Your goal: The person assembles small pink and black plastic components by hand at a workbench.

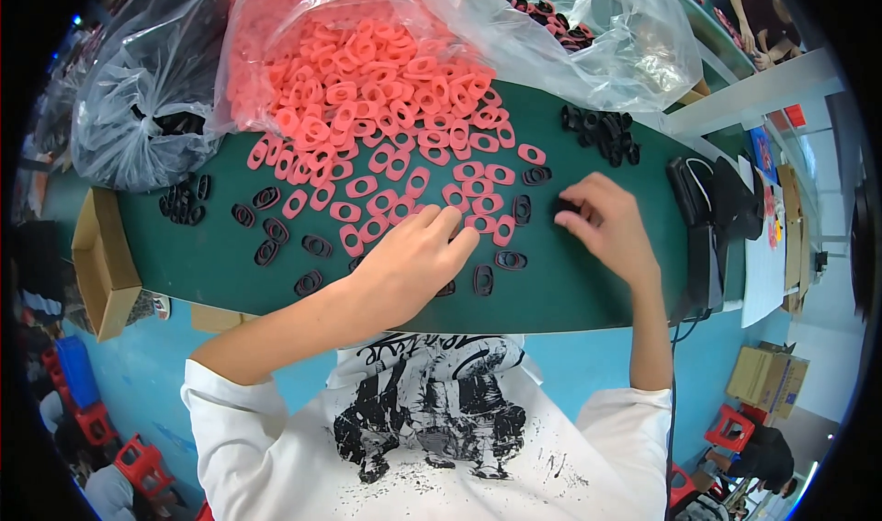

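Pickup seems the step in hand; the right hand pinches a small black piece over the green tabletop; the left hand curls beside flat, plastic-looking pink oval rings, its hold impossible to tell. The next move presumably calls for a steady pinch.

Pink rings look smooth matt plastic, the bags glossy film.

Lettered in black script across the white T-shirt, curved along the cloth and only partly in view. Printed, too, on the cardboard carton at lower right, but too small to read.
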A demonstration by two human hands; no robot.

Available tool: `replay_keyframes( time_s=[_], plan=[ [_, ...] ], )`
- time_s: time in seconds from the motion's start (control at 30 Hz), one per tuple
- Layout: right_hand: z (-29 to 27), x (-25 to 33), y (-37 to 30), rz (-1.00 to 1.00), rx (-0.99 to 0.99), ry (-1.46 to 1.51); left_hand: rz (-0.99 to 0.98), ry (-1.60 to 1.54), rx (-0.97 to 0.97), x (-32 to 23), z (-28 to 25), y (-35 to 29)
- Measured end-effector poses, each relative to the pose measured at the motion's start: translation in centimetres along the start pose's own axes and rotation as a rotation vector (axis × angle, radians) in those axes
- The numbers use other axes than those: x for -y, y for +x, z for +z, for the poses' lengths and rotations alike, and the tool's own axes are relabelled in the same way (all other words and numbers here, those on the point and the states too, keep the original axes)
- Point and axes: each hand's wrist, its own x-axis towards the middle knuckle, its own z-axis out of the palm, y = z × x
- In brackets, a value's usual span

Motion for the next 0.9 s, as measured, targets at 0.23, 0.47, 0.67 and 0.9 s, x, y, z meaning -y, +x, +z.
replay_keyframes(
  time_s=[0.23,0.47,0.67,0.9],
  plan=[
    [1.3,-0.1,6.1,-0.029,-0.086,0.111,0.01,0.012,0.01,0.4,0.0,-0.2],
    [1.5,-1.0,8.5,0.151,0.175,0.364,-0.037,0.048,-0.189,-1.5,-1.3,-0.8],
    [1.0,-1.2,8.3,0.181,0.197,0.297,-0.314,0.138,-0.577,2.1,-6.1,-7.4],
    [0.9,-1.0,8.9,0.19,0.193,0.185,-0.675,0.543,-0.648,10.7,-11.1,-19.2]
  ],
)
